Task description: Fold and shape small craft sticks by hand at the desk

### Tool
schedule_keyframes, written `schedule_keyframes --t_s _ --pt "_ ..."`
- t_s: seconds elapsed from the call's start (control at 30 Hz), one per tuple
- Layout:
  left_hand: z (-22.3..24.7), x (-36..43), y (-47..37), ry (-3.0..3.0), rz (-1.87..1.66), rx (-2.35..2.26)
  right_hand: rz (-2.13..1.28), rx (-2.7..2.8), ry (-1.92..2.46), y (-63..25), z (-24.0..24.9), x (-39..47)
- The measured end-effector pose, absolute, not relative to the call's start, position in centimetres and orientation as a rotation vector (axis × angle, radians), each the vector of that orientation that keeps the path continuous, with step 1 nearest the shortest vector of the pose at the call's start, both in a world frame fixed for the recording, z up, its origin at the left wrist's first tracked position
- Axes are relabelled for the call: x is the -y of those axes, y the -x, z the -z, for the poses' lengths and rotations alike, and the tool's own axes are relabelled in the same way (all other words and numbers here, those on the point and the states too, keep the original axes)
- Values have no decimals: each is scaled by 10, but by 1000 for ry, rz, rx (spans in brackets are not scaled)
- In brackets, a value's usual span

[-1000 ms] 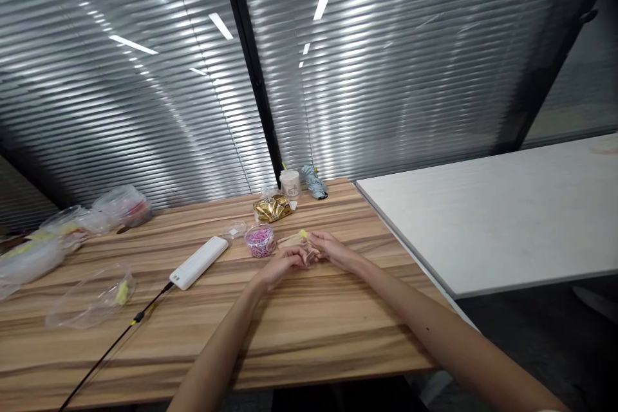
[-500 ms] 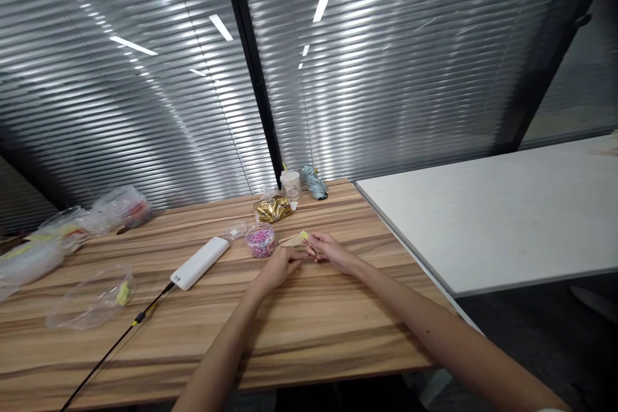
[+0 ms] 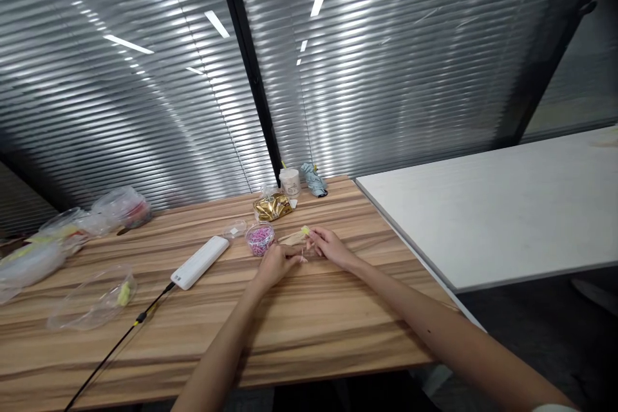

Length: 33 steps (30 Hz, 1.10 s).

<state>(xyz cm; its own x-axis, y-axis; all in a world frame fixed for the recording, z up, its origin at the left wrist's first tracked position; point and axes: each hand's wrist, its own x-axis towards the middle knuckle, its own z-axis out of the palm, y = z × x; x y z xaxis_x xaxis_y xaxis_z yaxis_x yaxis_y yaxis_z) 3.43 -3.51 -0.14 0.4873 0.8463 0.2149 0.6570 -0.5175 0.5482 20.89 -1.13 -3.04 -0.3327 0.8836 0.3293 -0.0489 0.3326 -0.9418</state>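
My left hand (image 3: pixel 279 265) is closed, its fingertips pinching a small pinkish-white piece (image 3: pixel 303 257) just above the wooden table. My right hand (image 3: pixel 332 248) is closed a little to the right, thumb and fingers bent together; what lies between them is too small to make out. Touching or just behind its fingertips is a small yellow piece (image 3: pixel 305 230), at the end of a thin pale beige strip or wrapper (image 3: pixel 292 238). Left of these stands a clear round tub (image 3: pixel 259 240) full of pink and purple pieces, close to my left knuckles.
Behind the tub lie a gold foil packet (image 3: pixel 273 206), a white cup (image 3: pixel 290 182) and a blue-grey folded bundle (image 3: pixel 314 180). To the left are a white power bank (image 3: pixel 199 262) with black cable, a clear container (image 3: pixel 91 298) and plastic bags (image 3: pixel 120 206). A white table (image 3: pixel 483 212) adjoins.
My hands have drawn slightly apart, and the pinkish-white piece now shows between them. My left hand has shifted a little left; the view has tilted slightly.
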Motion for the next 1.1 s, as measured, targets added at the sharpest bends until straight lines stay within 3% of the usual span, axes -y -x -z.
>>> schedule_keyframes --t_s 0.13,0.37,0.8,1.1 --pt "7 30 -31 -2112 -830 -1366 -855 1855 828 -217 28 13" --pt "3 30 -36 -1759 -993 -1267 -757 2022 783 -208 26 22" --pt "10 29 -34 -2155 -930 -1282 -543 2192 768 -208 33 21" --pt "5 29 -32 -2098 -853 -1339 -550 2190 717 -205 33 24"
